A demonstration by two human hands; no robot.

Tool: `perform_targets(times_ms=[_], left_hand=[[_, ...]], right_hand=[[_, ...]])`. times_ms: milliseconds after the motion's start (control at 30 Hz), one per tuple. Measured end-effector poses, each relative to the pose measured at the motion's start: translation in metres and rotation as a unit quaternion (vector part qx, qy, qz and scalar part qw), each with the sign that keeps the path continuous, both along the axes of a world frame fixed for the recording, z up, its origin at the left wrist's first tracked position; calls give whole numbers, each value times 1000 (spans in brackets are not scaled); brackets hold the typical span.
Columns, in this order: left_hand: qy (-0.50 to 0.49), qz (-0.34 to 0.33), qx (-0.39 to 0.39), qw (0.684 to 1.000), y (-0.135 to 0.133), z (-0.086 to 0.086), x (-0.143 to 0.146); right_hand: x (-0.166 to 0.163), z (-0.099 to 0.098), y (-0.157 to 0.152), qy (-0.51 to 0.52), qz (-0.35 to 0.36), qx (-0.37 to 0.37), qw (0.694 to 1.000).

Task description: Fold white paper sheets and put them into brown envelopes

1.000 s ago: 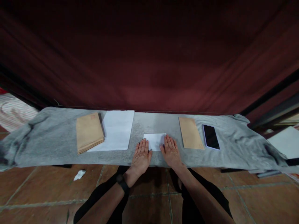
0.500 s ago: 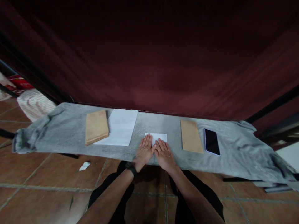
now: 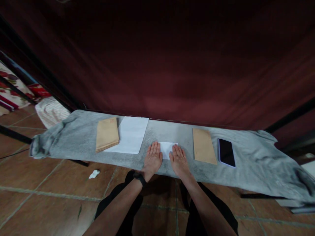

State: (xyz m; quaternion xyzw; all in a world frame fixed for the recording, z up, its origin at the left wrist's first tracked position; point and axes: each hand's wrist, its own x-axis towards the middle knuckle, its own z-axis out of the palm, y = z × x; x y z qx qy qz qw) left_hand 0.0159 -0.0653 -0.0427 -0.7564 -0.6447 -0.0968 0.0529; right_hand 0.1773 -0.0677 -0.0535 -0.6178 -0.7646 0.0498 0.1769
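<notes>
A small white sheet of paper (image 3: 166, 150), apparently folded, lies on the grey cloth (image 3: 169, 129) right in front of me. My left hand (image 3: 153, 158) rests flat on its left end, fingers stretched out and pointing away from me. Over the right end lies my right hand (image 3: 179, 160), also flat with its fingers extended. The paper's middle shows between the two hands, while both ends are partly covered. On the right sits a single brown envelope (image 3: 204, 146). Further left, a stack of brown envelopes (image 3: 107, 134) overlaps larger white sheets (image 3: 133, 135).
A phone (image 3: 226, 152) with a pale purple case lies right of the single envelope. Behind the narrow cloth-covered surface hangs a dark red curtain (image 3: 167, 82). A crumpled white scrap (image 3: 94, 174) is on the tiled floor (image 3: 59, 183). A striped cloth (image 3: 52, 111) hangs at the left.
My hands have slid apart, from touching over the paper's middle to its left and right ends, uncovering the middle. The whole view has shifted slightly.
</notes>
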Motion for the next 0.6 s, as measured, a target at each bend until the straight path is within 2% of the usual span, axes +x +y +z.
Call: perform_targets(times_ms=[133, 233, 367, 600], left_hand=[[16, -71, -26, 997, 6, 1, 8], [25, -96, -49, 994, 7, -2, 10], [7, -93, -44, 995, 7, -7, 1], [-30, -48, -50, 997, 5, -9, -18]], right_hand=[[-16, 4, 11, 10, 61, -16, 998], [-23, 2, 14, -5, 76, -31, 997], [-24, -4, 13, -37, 60, -29, 997], [-18, -12, 12, -73, 21, 23, 997]])
